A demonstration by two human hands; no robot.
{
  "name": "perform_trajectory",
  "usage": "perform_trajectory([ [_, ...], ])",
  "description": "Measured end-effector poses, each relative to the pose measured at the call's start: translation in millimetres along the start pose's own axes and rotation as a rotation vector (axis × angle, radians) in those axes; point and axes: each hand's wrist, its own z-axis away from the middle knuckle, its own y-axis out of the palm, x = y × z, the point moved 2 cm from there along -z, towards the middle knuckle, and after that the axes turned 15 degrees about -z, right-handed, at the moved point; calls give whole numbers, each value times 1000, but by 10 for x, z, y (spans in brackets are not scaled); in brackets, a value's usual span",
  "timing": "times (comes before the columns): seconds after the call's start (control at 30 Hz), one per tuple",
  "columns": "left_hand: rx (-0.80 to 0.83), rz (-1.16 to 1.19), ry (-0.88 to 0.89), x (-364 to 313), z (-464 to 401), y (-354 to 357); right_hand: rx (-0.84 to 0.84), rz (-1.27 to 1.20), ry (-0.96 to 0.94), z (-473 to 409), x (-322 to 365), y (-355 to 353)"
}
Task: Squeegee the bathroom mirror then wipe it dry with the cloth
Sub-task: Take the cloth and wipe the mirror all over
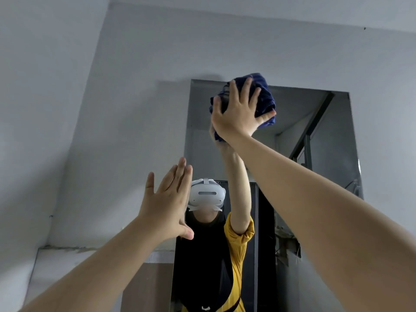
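right hand (239, 115): fingers spread, gripping bunched dark blue cloth (265, 97), pressed to mirror (315, 136) near its top edge, left of centre | left hand (167, 203): flat, fingers released, empty, at mirror's left edge on grey wall (112, 131)

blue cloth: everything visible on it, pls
The cloth is dark blue with faint lighter stripes, soft woven fabric like a towel, bunched into a wad rather than spread flat. The right hand presses it with splayed fingers against the mirror near its top edge, left of centre. A fold hangs below the wrist. Whether it is damp cannot be told. The left hand does not touch it.
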Motion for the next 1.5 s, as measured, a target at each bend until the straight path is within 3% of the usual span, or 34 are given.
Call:
perform_trajectory([
  [0.2, -27, -56, -18, 16, -6, 14, 185, 52, -335, 123, 430, 344],
  [0.33, -30, -68, -22, 24, -4, 20, 302, 115, -597, 123, 279, 247],
  [0.43, -27, -49, -30, 15, 0, 16, 327, 128, -663, 80, 85, 87],
  [0.63, -21, -75, -48, -26, -12, 11, 219, 170, -501, -245, -494, -398],
  [1.0, 33, -71, -71, -53, -9, -11, -113, 48, 71, -445, -1697, -1298],
  [1.23, 15, -46, -96, -80, -4, -53, -228, 27, 329, 48, -1471, -1037],
  [1.5, -209, -91, -59, -79, 148, 68, -85, -45, 249, 502, -718, -448],
])
